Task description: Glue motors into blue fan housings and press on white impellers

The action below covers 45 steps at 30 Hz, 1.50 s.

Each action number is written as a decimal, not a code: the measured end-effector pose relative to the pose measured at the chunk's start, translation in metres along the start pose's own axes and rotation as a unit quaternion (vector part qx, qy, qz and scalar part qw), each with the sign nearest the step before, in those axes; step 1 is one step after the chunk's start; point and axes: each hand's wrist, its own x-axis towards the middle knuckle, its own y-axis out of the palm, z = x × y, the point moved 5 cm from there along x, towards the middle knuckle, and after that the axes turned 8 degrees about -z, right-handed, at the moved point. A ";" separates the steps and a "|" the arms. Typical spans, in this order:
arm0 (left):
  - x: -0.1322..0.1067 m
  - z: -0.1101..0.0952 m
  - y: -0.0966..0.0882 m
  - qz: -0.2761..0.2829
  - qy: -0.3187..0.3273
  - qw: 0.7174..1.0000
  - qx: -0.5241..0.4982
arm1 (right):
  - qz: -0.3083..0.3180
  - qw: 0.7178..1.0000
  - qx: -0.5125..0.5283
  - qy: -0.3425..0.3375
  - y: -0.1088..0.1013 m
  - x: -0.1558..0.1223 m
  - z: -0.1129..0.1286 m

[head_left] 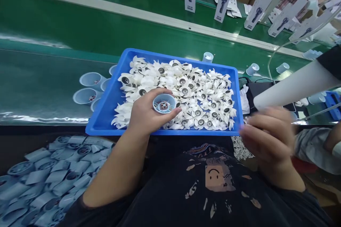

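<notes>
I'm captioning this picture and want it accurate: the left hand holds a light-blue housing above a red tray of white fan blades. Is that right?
Not quite: the tray is blue, as the head view shows. The left hand does hold a light-blue housing above it, and the fan blades are white.

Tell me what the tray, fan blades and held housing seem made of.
Blue tray: probably molded plastic, satin, with rounded, evenly colored rim.
White fan blades: likely plastic, matte, thin and evenly white.
Pale-blue housing: apparently plastic, smooth, with thin, uniformly colored walls.
</notes>
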 end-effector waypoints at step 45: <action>-0.061 -0.068 0.022 -0.005 0.312 0.950 0.021 | -0.002 0.982 -0.039 -0.185 0.058 0.018 0.054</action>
